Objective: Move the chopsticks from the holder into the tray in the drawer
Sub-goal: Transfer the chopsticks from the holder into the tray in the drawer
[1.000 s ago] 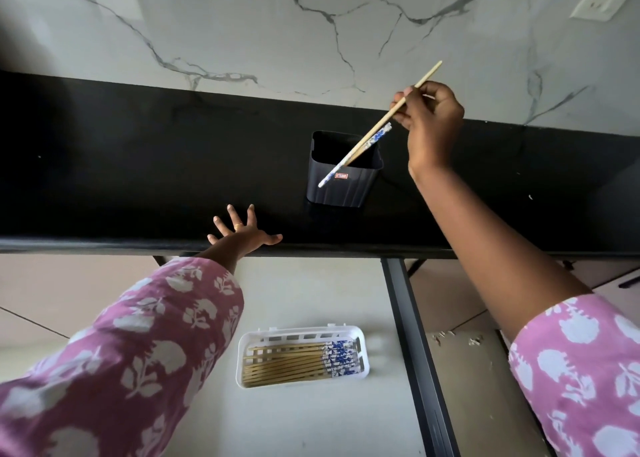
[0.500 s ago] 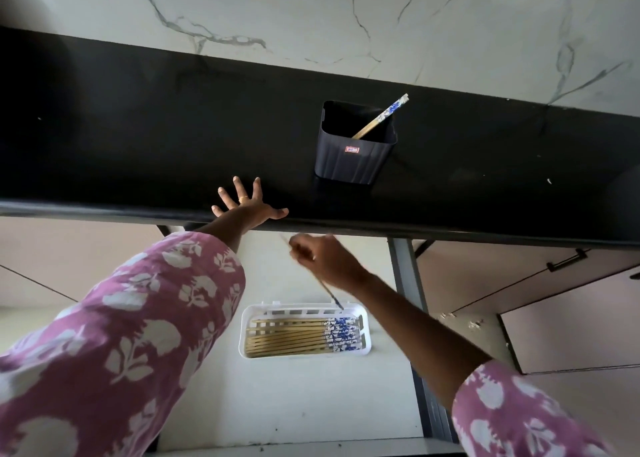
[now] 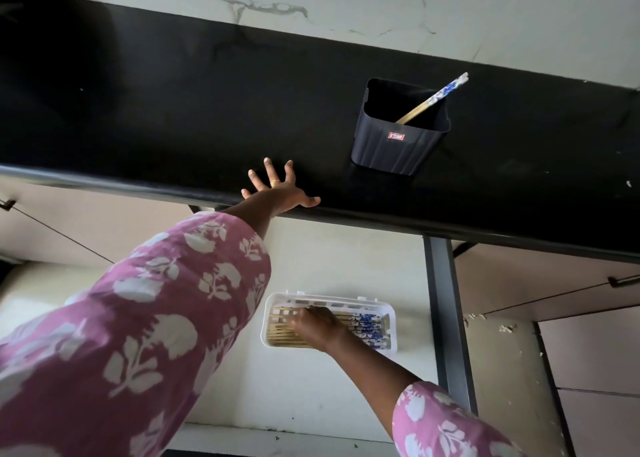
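Pressing glossy counter (image 3: 173,110), L hand (image 3: 280,191) splayed; R hand (image 3: 317,328) over slotted tray (image 3: 332,298), grip unclear.

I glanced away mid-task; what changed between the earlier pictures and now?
The right hand carried a chopstick from the holder down into the tray in the drawer; whether it has let go is hidden. Unchanged: the left hand flat on the counter, another chopstick leaning in the holder.

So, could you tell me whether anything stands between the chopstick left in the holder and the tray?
Nothing visible blocks it. The blue-patterned wooden chopstick leans in the dark ribbed plastic holder; the white plastic tray lies open below, with only the right hand over it.
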